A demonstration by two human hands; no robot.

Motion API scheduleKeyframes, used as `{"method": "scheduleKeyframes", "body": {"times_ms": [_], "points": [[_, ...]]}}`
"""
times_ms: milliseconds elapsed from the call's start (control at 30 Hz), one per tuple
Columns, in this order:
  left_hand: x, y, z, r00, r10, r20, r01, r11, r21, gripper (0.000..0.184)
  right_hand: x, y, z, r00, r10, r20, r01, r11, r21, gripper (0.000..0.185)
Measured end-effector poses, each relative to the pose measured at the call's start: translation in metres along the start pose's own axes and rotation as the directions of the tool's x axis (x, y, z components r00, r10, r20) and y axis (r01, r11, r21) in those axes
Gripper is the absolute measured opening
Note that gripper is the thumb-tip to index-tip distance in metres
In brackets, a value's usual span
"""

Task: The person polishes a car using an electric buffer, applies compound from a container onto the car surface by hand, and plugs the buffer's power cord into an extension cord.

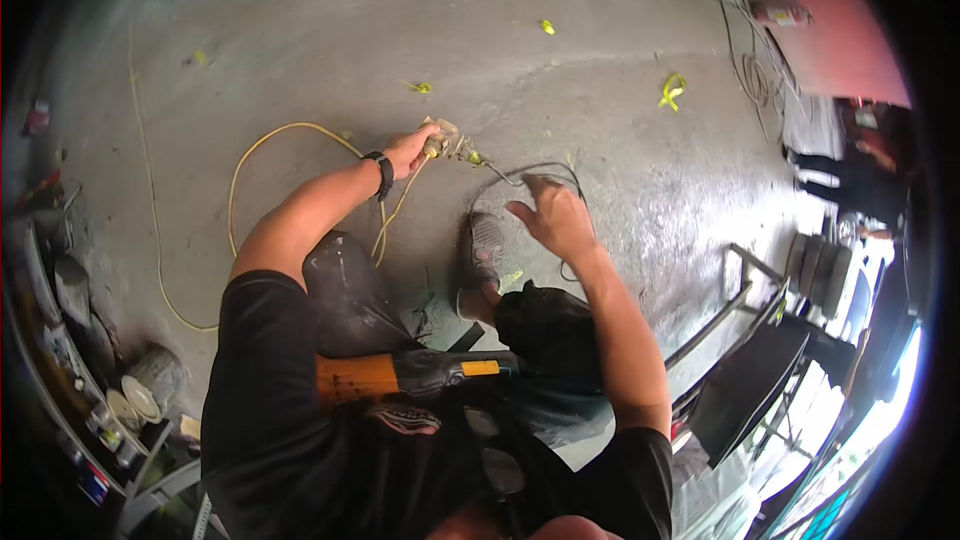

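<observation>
My left hand [407, 152] is wrapped around a yellowish cord connector [436, 146] just above the floor. A yellow cord [281, 130] runs from it in loops to the left. At the connector's right end sits a plug [472, 155] with some yellow-green on it, joined to a dark cable [505, 178]. My right hand [556, 216] hovers beside this cable with thumb and fingers apart; its fingertips are slightly blurred, and whether they touch the cable I cannot tell. Across my lap lies an orange and black power tool [360, 378].
Yellow-green strips [672, 92] are scattered on the grey concrete floor [420, 20]. Dark cables [755, 80] lie coiled at the upper right, near a person [850, 180]. A metal frame [715, 320] stands on the right; buckets [142, 396] and clutter are on the left.
</observation>
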State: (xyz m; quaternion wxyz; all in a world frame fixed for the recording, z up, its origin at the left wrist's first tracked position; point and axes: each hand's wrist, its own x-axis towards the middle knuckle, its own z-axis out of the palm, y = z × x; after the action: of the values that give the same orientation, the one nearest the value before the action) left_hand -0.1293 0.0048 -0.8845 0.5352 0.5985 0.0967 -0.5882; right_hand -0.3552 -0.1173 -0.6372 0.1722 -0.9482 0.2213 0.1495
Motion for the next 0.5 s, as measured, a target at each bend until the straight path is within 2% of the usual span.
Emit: {"method": "scheduleKeyframes", "body": {"times_ms": [67, 167, 267, 300, 400, 433, 500], "points": [[-0.006, -0.001, 0.012, 0.981, -0.054, 0.186, 0.043, 0.997, 0.062, 0.034, -0.005, 0.006, 0.030, 0.997, 0.073, -0.036, -0.070, 0.995, 0.072, 0.051], [-0.013, -0.004, 0.017, 0.951, -0.092, 0.296, 0.055, 0.990, 0.132, 0.030, -0.009, 0.015, 0.054, 0.974, 0.224, -0.041, -0.213, 0.959, 0.186, 0.047], [-0.026, -0.002, 0.020, 0.931, -0.113, 0.346, 0.073, 0.989, 0.126, 0.032, -0.001, 0.021, 0.068, 0.961, 0.153, -0.231, -0.124, 0.983, 0.136, 0.046], [-0.034, 0.002, 0.022, 0.931, -0.103, 0.351, 0.070, 0.992, 0.107, 0.032, 0.003, 0.020, 0.067, 0.968, 0.170, -0.187, -0.137, 0.975, 0.176, 0.045], [-0.060, 0.009, 0.029, 0.930, -0.080, 0.358, 0.067, 0.997, 0.049, 0.032, 0.015, 0.026, 0.073, 0.971, 0.170, -0.170, -0.147, 0.979, 0.140, 0.043], [-0.066, 0.010, 0.027, 0.929, -0.081, 0.361, 0.072, 0.997, 0.039, 0.033, 0.017, 0.024, 0.069, 0.975, 0.194, -0.112, -0.171, 0.967, 0.190, 0.040], [-0.073, 0.016, 0.022, 0.933, -0.083, 0.351, 0.081, 0.997, 0.019, 0.033, 0.023, 0.020, 0.065, 0.982, 0.108, -0.153, -0.081, 0.982, 0.168, 0.036]]}}
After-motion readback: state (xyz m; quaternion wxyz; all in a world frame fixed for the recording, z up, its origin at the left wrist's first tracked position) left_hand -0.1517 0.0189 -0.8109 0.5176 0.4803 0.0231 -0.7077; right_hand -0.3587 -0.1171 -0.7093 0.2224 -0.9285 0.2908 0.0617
